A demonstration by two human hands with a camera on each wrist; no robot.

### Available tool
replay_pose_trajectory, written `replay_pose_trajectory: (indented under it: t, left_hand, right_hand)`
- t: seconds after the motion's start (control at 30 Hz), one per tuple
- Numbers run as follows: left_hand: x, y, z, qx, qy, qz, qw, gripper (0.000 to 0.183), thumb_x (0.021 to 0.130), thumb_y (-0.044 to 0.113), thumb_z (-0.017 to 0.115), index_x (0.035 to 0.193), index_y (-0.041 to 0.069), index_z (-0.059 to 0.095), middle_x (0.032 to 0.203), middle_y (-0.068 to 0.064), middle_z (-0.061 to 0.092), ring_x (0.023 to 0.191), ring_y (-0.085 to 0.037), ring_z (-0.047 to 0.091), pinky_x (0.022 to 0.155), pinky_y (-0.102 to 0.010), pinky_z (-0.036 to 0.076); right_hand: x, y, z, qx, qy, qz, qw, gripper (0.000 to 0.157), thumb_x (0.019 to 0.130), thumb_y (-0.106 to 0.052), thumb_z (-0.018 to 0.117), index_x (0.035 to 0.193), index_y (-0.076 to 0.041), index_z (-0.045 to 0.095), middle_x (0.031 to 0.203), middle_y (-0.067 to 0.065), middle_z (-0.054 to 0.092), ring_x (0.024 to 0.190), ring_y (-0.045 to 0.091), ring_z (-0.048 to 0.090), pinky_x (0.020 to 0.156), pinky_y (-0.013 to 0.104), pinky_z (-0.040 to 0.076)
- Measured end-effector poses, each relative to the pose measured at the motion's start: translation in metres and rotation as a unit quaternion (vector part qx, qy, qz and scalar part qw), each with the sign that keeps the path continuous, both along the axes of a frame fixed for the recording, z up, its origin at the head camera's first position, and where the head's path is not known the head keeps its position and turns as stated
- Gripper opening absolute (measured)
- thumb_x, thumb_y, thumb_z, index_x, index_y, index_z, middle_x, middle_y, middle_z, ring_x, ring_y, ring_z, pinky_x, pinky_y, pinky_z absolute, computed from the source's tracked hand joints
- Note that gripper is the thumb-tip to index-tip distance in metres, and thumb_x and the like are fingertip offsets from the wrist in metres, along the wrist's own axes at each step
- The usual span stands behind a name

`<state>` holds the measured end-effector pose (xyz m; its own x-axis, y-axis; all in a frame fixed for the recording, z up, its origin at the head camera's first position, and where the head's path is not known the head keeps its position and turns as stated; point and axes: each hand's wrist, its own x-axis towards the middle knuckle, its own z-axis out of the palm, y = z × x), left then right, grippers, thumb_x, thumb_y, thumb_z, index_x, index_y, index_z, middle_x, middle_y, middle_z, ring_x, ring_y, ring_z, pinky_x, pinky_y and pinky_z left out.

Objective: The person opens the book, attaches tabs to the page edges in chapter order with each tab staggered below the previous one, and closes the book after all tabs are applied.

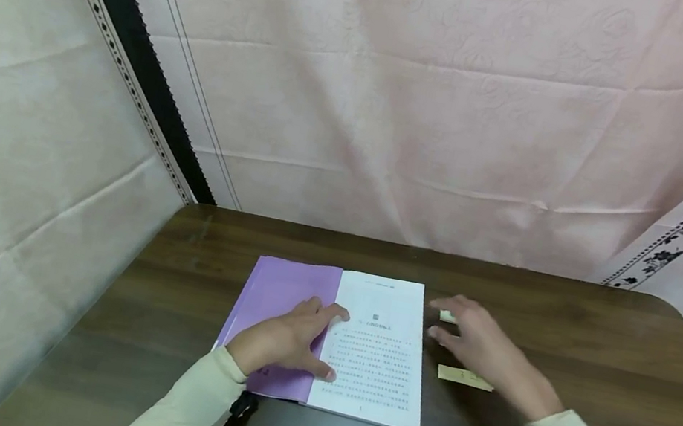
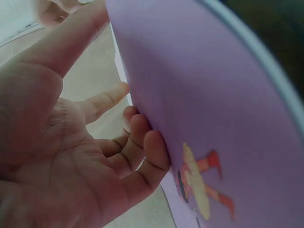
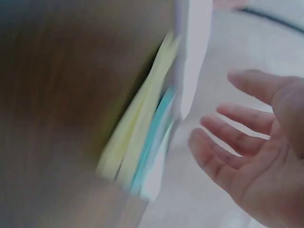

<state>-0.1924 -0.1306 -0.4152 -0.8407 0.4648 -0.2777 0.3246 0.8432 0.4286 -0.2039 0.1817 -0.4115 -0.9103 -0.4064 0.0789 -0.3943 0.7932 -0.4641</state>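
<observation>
A book lies open on the table, its purple inside cover (image 1: 292,280) on the left and a white printed page (image 1: 379,355) on the right. My left hand (image 1: 290,336) rests across the fold, with thumb and index finger reaching onto the page. In the left wrist view its other fingers touch the purple cover (image 2: 190,85), which bears a small printed figure. My right hand (image 1: 479,341) is just right of the book, fingers loosely bent and holding nothing. Below it lies a yellow sticky-note strip (image 1: 465,378); a pale strip (image 1: 448,316) is partly hidden under its fingers. The right wrist view shows yellow and teal strips, blurred.
The brown wooden table (image 1: 597,346) extends around the book, with its far edge against a pale hanging cloth (image 1: 394,139). Another cloth (image 1: 13,188) hangs at the left. Dark wrist straps circle both sleeves.
</observation>
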Motion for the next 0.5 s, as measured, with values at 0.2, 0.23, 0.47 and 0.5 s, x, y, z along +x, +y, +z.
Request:
replay_pose_trajectory:
  t: [0.2, 0.23, 0.47, 0.5]
  left_hand:
    - [-0.001, -0.001, 0.001, 0.005, -0.003, 0.006, 1.0000, 0.094, 0.075, 0.038, 0.097, 0.154, 0.023, 0.047, 0.106, -0.002, 0.046, 0.098, -0.017, 0.044, 0.080, -0.035, 0.044]
    - [-0.001, -0.001, 0.000, 0.006, -0.003, 0.007, 1.0000, 0.094, 0.075, 0.037, 0.097, 0.154, 0.023, 0.047, 0.106, -0.002, 0.046, 0.098, -0.017, 0.044, 0.080, -0.035, 0.044]
    - [-0.001, 0.000, -0.002, 0.016, -0.006, 0.005, 0.9998, 0.094, 0.076, 0.037, 0.097, 0.153, 0.024, 0.046, 0.106, -0.002, 0.046, 0.098, -0.017, 0.045, 0.081, -0.035, 0.044]
    - [-0.001, 0.000, -0.003, 0.019, -0.007, 0.006, 0.9998, 0.093, 0.076, 0.037, 0.097, 0.153, 0.024, 0.046, 0.105, -0.002, 0.046, 0.098, -0.017, 0.045, 0.081, -0.035, 0.043]
  right_hand:
    - [-0.031, 0.036, -0.007, 0.052, 0.001, -0.018, 0.998, 0.038, 0.096, -0.011, 0.078, 0.130, 0.004, 0.069, 0.124, 0.021, 0.068, 0.116, 0.043, 0.063, 0.093, 0.062, 0.055]
    - [-0.033, 0.039, -0.008, 0.058, -0.005, -0.020, 0.998, 0.038, 0.096, -0.012, 0.078, 0.130, 0.003, 0.070, 0.127, 0.022, 0.067, 0.119, 0.045, 0.062, 0.096, 0.066, 0.051]
    - [-0.034, 0.047, -0.014, 0.114, -0.021, -0.026, 0.993, 0.033, 0.097, -0.017, 0.078, 0.127, -0.004, 0.074, 0.138, 0.028, 0.063, 0.134, 0.052, 0.053, 0.103, 0.083, 0.033]
    - [-0.034, 0.047, -0.015, 0.122, -0.015, -0.023, 0.992, 0.031, 0.097, -0.017, 0.078, 0.125, -0.004, 0.075, 0.137, 0.026, 0.065, 0.132, 0.051, 0.055, 0.102, 0.083, 0.033]
